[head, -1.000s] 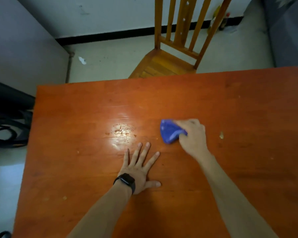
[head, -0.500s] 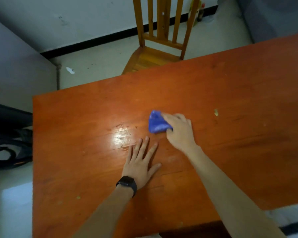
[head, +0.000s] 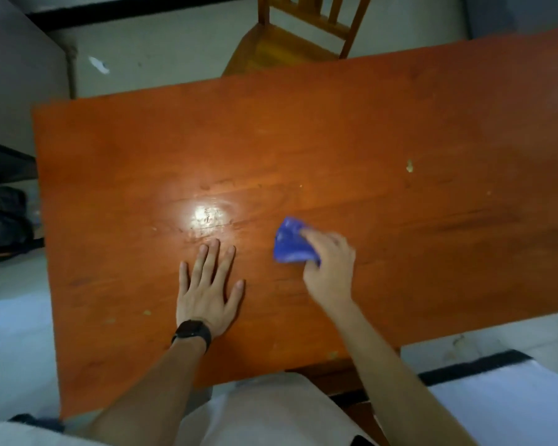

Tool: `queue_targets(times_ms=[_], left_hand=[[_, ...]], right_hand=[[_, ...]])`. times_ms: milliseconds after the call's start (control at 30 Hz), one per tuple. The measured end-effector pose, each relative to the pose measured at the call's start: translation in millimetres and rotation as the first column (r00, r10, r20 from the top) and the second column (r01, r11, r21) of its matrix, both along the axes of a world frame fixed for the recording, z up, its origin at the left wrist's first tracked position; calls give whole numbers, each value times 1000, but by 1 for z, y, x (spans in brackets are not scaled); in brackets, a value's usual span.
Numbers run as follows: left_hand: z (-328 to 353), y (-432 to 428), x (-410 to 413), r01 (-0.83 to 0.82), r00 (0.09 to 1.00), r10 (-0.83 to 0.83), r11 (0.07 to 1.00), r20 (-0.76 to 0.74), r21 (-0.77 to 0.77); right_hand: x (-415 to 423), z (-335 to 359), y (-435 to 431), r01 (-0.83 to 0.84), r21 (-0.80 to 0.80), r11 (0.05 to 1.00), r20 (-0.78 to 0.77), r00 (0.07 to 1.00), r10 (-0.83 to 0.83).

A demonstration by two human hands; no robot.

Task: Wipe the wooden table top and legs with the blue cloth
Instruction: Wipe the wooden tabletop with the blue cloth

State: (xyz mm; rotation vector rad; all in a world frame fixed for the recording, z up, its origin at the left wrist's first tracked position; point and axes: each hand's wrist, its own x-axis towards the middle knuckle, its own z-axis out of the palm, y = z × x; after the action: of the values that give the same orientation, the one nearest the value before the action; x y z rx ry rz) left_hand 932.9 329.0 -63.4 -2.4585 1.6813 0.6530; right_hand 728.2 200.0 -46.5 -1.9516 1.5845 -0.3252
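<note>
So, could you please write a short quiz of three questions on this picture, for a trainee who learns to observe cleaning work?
1. True or false: the left hand lies flat, with straight fingers, on the orange-brown wooden table top.
2. Which hand holds the crumpled blue cloth? A) the left hand B) the right hand C) neither hand
3. Fill in: the black wrist watch sits on the ___ wrist.

Key: 1 true; 2 B; 3 left.
</note>
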Motion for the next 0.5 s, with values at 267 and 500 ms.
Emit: queue_targets(times_ms=[267,500], left_hand=[[-1,-2,2,-11,1000,10,999,-19,-31],[-4,3,5,9,999,-12,998,-31,-64]], right_hand=[[-64,5,-35,321,20,947,-20,947,-321],[24,18,114,-52,133,990,101,994,39]])
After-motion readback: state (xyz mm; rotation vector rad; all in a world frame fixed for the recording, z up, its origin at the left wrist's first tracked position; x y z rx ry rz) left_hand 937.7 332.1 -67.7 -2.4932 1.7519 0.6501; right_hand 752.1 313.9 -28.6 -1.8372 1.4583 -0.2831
